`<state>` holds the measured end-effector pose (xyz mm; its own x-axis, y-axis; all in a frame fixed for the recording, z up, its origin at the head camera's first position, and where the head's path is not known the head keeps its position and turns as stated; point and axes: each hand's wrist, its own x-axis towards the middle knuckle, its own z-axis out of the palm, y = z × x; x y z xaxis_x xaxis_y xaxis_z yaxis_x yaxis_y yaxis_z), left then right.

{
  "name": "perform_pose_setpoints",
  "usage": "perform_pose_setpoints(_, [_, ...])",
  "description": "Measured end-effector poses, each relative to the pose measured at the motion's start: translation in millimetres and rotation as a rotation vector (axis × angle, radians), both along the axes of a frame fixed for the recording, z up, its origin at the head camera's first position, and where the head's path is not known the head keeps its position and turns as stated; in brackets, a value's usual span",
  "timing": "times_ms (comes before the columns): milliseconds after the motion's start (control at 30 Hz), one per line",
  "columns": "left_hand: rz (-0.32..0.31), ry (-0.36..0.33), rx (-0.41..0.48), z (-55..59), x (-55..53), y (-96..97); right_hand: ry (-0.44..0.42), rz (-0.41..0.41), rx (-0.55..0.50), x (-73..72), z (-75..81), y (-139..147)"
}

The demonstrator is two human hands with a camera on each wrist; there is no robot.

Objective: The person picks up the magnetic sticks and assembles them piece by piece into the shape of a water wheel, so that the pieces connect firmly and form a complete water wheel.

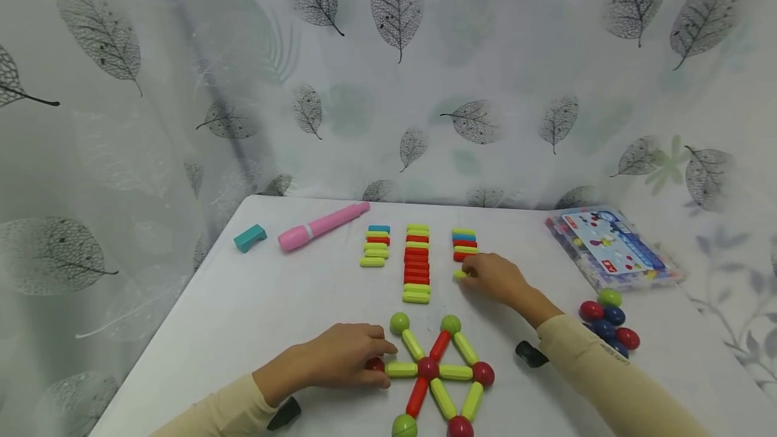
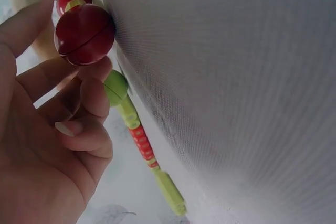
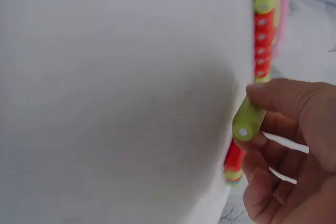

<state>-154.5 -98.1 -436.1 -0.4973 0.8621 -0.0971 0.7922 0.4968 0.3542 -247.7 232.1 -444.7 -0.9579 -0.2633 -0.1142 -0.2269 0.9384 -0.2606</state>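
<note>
On the white table lies a flat figure of magnetic rods and balls, with a red ball [image 1: 427, 368] at its hub. My left hand [image 1: 340, 356] holds the red ball [image 2: 85, 34] at the figure's left end, thumb and fingers on either side of it. Farther off, my right hand [image 1: 494, 278] pinches a yellow-green magnetic rod [image 3: 249, 119] between thumb and fingertips; a silvery dot shows on its end. Just beyond that hand is a short column of rods [image 1: 465, 245]. To its left lie a longer column of rods [image 1: 417, 261] and another short column [image 1: 376, 245].
At the right a clear plastic box [image 1: 613, 246] with a printed sheet lies near several loose balls [image 1: 607, 322]. A pink pen-shaped object [image 1: 324, 226] and a teal block [image 1: 249, 238] lie at the back left. A leaf-patterned curtain [image 1: 388, 86] hangs behind the table.
</note>
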Motion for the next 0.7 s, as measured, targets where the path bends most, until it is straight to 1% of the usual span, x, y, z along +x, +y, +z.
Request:
perform_pose_setpoints(33, [0.008,-0.018,-0.007,-0.6,-0.7,0.4,-0.010,0.028,-0.049,3.2,3.0,-4])
perform_pose_setpoints(100, [0.012,-0.047,-0.016,-1.8,-1.7,1.3,-0.034,0.108,-0.144,11.2,10.5,-15])
perform_pose_setpoints(200, [-0.001,-0.065,-0.017,-2.5,-2.6,3.0,-0.074,0.229,-0.223,24.7,20.8,-33])
perform_pose_setpoints(233, [-0.003,-0.068,-0.017,-2.3,-2.1,2.6,-0.085,0.268,-0.231,28.4,22.5,-39])
perform_pose_setpoints(300, [-0.007,-0.065,-0.016,-2.4,-1.5,1.6,-0.101,0.343,-0.211,34.4,24.5,-49])
perform_pose_setpoints(367, [-0.007,-0.064,-0.011,-2.3,-1.4,1.5,-0.111,0.390,-0.173,38.9,24.8,-53])
perform_pose_setpoints(467, [-0.006,-0.061,-0.002,-2.7,-1.4,1.0,-0.124,0.429,-0.123,43.1,23.4,-56])
perform_pose_setpoints(567, [0.013,-0.063,0.001,-3.0,-1.9,1.1,-0.144,0.437,-0.106,45.5,23.3,-56])
perform_pose_setpoints(633, [0.053,-0.069,0.003,-3.1,-2.8,2.0,-0.149,0.434,-0.101,47.0,24.2,-57])
perform_pose_setpoints(700, [0.112,-0.083,0.009,-2.8,-4.2,3.3,-0.161,0.432,-0.089,48.2,25.5,-57])
